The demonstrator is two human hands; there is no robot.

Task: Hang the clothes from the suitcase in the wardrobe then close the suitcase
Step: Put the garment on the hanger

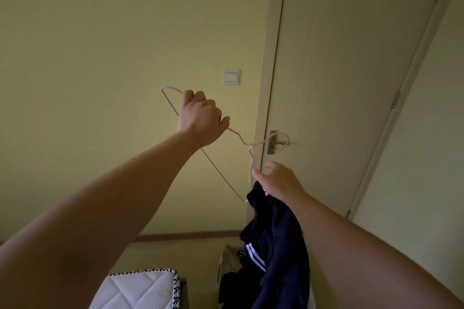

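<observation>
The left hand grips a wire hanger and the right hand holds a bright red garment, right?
Not quite. The head view shows the garment is dark navy with white stripes, not bright red. The rest stands: the left hand grips the wire hanger and the right hand holds the garment.

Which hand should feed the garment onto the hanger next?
Right, probably. The right hand grips the navy garment and sits beside the lower end of the hanger. The left hand is occupied gripping the hanger's upper side, so it can only steady it.
</observation>
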